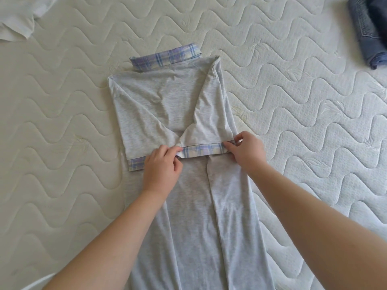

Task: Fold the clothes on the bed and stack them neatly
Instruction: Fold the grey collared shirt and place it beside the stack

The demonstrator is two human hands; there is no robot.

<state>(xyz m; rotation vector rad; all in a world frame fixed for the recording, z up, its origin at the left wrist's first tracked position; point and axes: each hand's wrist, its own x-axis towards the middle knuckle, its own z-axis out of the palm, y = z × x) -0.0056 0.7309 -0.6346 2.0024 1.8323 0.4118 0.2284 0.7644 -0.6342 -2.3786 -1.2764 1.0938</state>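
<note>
Two bare forearms come in from 6 o'clock over the grey shirt (188, 216), which lies lengthwise at frame centre on the quilted mattress (62, 122), side panels folded inward. Left hand (162, 166) pinches the inner end of the right sleeve's plaid cuff (202, 150), fingers curled on the fabric. Right hand (246, 152) pinches the same cuff's outer end, just at 3 o'clock of the left hand. Left sleeve cuff (137, 164) lies flat at 9 o'clock of the left hand, touching nothing. Both sleeves are folded across the shirt's back. Plaid collar (167, 57) at 12 o'clock. Folded jeans (368, 30) far at 2 o'clock; white fabric (16, 17) far at 10 o'clock.
</note>
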